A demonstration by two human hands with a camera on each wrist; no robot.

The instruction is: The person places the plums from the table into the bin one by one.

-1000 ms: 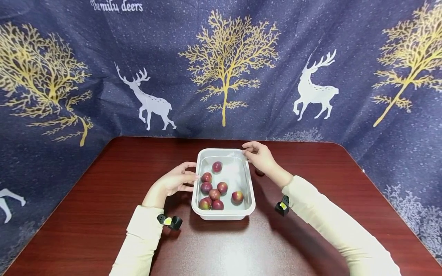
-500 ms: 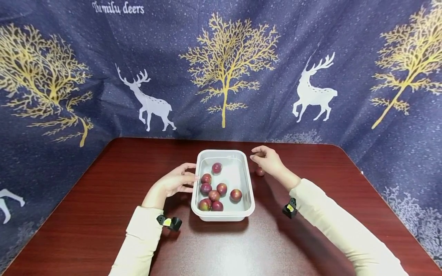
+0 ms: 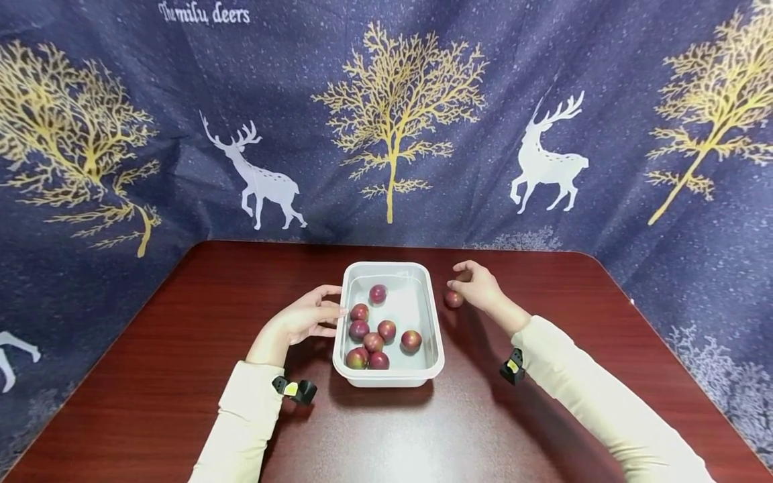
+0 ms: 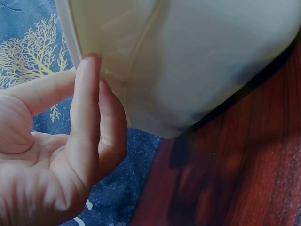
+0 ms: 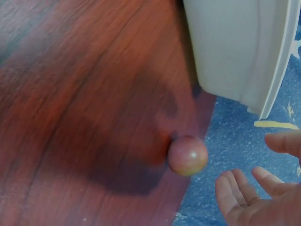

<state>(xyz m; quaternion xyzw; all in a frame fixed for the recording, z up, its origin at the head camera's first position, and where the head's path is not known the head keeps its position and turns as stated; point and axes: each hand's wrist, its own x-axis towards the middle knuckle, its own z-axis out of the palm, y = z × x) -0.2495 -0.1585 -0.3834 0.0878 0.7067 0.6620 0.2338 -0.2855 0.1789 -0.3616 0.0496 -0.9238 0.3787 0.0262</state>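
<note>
A white plastic container (image 3: 430, 315) with several dark red plums (image 3: 410, 341) inside stands mid-table. My left hand (image 3: 308, 315) pinches its left rim, thumb at the lip; the left wrist view has the fingers (image 4: 87, 99) against the outer wall. To the container's right, one loose plum (image 3: 453, 299) lies on the table. Just above and beside that plum is my right hand (image 3: 480, 287), fingers relaxed and apart. In the right wrist view, a gap separates the loose plum (image 5: 188, 156) from the fingertips (image 5: 225, 188), and the hand is empty.
The brown wooden table (image 3: 181, 349) reaches back to a blue cloth (image 3: 338, 221) printed with deer and trees. Each wrist wears a small black camera, one at the left sleeve (image 3: 296, 389) and one at the right sleeve (image 3: 513, 367).
My right hand has moved right, from the container's far right corner to the loose plum, which shows more fully. The left hand stays at the rim.
</note>
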